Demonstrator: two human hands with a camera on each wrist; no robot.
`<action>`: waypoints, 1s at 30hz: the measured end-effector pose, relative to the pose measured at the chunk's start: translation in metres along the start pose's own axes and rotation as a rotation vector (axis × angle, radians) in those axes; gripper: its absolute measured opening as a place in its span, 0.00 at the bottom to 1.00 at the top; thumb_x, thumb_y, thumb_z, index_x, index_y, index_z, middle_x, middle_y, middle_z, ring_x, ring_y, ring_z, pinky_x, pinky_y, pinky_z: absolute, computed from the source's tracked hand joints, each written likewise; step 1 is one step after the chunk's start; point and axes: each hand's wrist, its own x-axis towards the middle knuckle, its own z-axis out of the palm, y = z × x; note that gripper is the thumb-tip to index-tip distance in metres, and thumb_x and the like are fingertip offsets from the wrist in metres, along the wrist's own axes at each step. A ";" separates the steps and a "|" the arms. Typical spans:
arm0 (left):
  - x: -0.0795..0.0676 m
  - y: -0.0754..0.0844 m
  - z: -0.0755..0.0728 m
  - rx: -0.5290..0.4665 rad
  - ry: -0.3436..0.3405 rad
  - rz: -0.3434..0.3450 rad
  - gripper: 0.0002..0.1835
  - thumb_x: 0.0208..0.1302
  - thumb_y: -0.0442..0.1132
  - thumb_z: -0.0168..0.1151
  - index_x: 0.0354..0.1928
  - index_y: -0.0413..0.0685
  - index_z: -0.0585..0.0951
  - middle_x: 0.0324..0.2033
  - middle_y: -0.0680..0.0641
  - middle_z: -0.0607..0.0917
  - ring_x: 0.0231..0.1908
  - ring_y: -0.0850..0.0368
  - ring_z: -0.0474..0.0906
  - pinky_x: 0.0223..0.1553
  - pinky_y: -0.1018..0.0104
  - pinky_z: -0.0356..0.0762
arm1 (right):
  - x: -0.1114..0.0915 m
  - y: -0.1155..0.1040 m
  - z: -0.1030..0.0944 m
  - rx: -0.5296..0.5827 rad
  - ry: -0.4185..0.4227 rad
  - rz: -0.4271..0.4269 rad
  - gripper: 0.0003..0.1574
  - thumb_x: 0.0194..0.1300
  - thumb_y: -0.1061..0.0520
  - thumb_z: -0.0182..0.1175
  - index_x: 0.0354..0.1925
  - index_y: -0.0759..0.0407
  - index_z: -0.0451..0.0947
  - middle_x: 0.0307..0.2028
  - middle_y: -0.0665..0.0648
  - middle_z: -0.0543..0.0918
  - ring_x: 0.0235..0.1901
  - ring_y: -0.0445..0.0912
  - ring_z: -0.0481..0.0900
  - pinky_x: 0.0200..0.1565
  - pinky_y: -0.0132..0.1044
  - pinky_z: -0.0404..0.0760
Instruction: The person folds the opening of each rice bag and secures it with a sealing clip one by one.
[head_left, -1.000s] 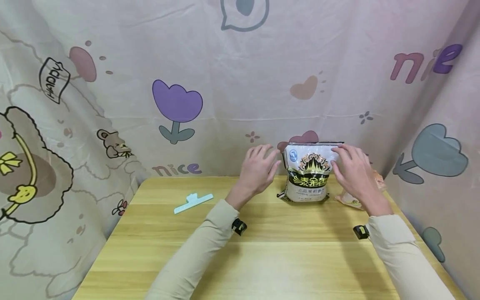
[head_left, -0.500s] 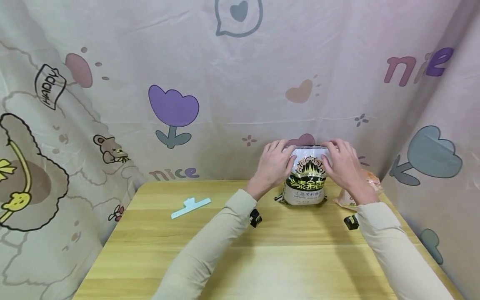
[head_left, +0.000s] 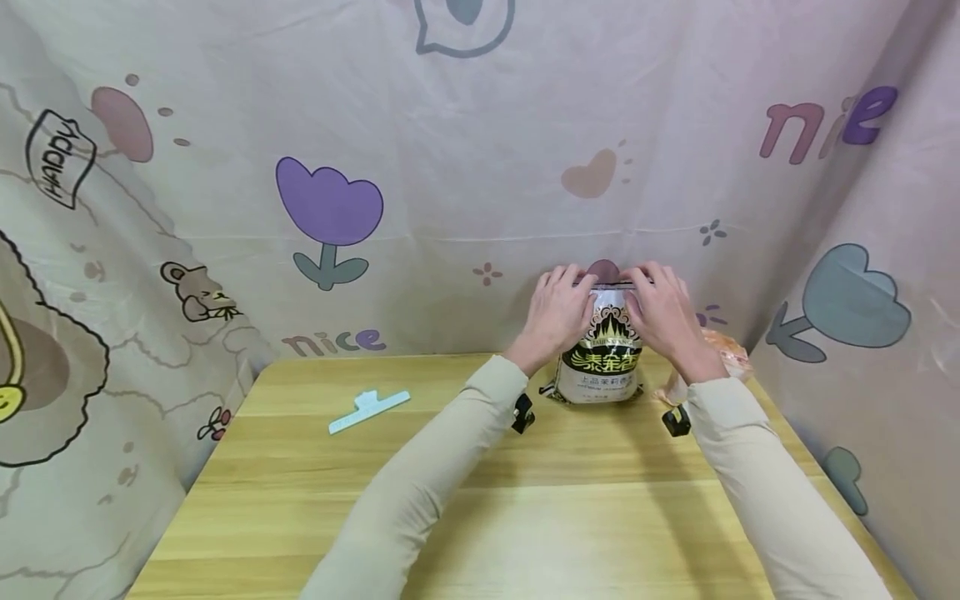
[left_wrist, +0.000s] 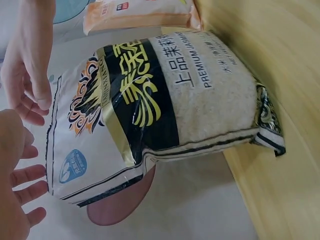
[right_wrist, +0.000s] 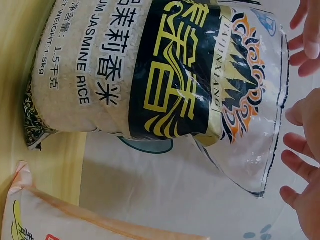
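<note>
A bag of jasmine rice (head_left: pixel 597 385), white with a black and gold band, stands upright at the back of the table. My left hand (head_left: pixel 557 315) and right hand (head_left: pixel 662 312) are at its top edge, one near each upper corner. In the left wrist view the left hand (left_wrist: pixel 12 185) has loosely bent, spread fingers beside the edge of the rice bag (left_wrist: pixel 210 110). The right wrist view shows the right hand (right_wrist: pixel 305 165) with fingers apart, just off the bag's top edge. Neither hand plainly pinches the bag. The far fingertips are partly hidden in the head view.
A pale blue sealing clip (head_left: pixel 369 411) lies on the left of the wooden table (head_left: pixel 525 517). An orange and white packet (head_left: pixel 729 348) lies right of the rice bag, partly behind the right arm. A patterned curtain (head_left: pixel 450 183) hangs close behind the table.
My left hand has moved right to the rice bag's top edge. The right hand has shifted left along it, so the hands are closer together. The head view has shifted slightly.
</note>
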 end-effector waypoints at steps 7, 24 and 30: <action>0.012 0.003 0.003 0.005 -0.006 -0.011 0.17 0.78 0.49 0.52 0.63 0.57 0.79 0.60 0.53 0.78 0.61 0.55 0.71 0.65 0.58 0.67 | 0.004 0.004 0.005 -0.008 0.000 0.001 0.14 0.69 0.66 0.59 0.53 0.67 0.78 0.51 0.69 0.78 0.50 0.64 0.74 0.55 0.66 0.71; 0.012 0.008 0.015 -0.022 0.150 0.079 0.13 0.61 0.28 0.65 0.46 0.49 0.83 0.45 0.50 0.82 0.44 0.55 0.73 0.43 0.67 0.72 | 0.004 0.003 0.011 -0.111 -0.033 0.002 0.08 0.73 0.63 0.58 0.48 0.64 0.75 0.46 0.67 0.76 0.43 0.61 0.72 0.45 0.58 0.74; 0.011 0.010 0.021 -0.022 0.177 0.089 0.16 0.56 0.27 0.68 0.47 0.48 0.82 0.44 0.49 0.80 0.44 0.54 0.73 0.42 0.66 0.72 | 0.002 0.003 0.012 -0.142 -0.038 0.001 0.09 0.73 0.63 0.58 0.49 0.65 0.74 0.46 0.67 0.76 0.43 0.61 0.72 0.48 0.61 0.74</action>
